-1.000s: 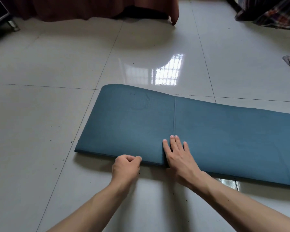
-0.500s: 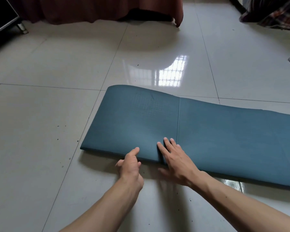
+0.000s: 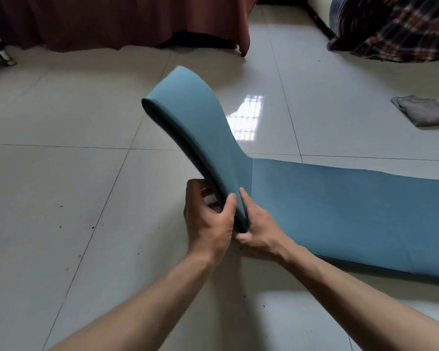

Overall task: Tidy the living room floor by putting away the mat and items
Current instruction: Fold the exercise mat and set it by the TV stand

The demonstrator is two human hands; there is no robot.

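Two bare forearms reach in from the near edge toward the blue mat [image 3: 340, 214], which serves as the landmark for everything else. The left hand [image 3: 208, 221] grips the near edge of the mat's raised end panel, thumb on the top face and fingers curled around to the underside. The right hand [image 3: 260, 230] sits just beside it, on the other side of the same edge, with its thumb pressed up against the panel; its fingers are tucked under the fold, so it appears to be gripping the mat too, though how far they close is hard to judge.

The mat's left end panel is lifted off the tiled floor [image 3: 61, 198] and stands tilted, curving up and away from the hands so that its thick edge and dark underside show. The fold runs along a seam, and to the right of that seam the rest of the mat lies flat on the floor, stretching out of view at the right.

Beyond the flat part of the mat, well apart from it on the right, a small grey cloth [image 3: 422, 110] lies crumpled on the tiles. A bright window reflection shines on the floor just behind the raised panel. Farther back, behind the mat, a dark red drape [image 3: 117, 21] hangs to the floor, and a plaid blanket [image 3: 401, 31] is heaped at the far right. A metal furniture leg [image 3: 4, 57] stands far off to the mat's left.
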